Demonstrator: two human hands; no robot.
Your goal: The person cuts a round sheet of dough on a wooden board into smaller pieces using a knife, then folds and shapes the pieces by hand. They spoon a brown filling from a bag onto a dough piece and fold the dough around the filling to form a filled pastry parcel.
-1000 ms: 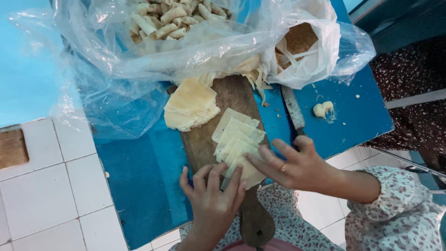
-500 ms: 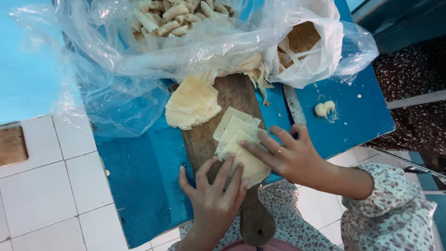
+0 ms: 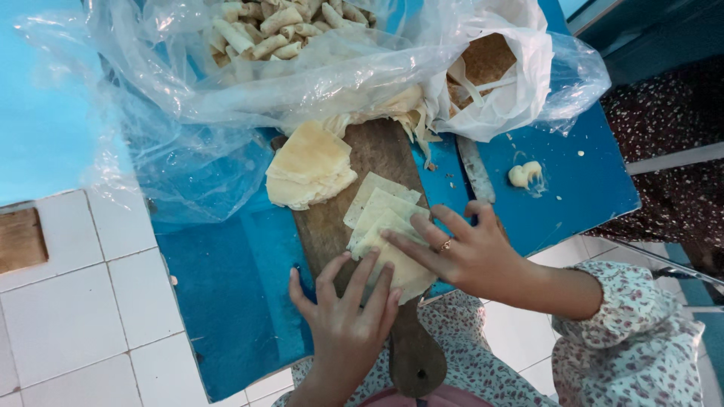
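A long wooden board lies on a blue table. Several thin pale pastry sheets are fanned out on the board. My left hand rests flat, fingers spread, on the near end of the sheets. My right hand, a ring on one finger, presses its fingertips on the nearest sheet from the right. A stack of more sheets sits on the board's far left side.
A clear plastic bag with several rolled pastries lies at the back. A white bag is at the back right. A knife and a lump of paste lie right of the board. White floor tiles lie to the left.
My right hand has slid left onto the sheets, and the fanned sheets have shifted slightly under both hands.
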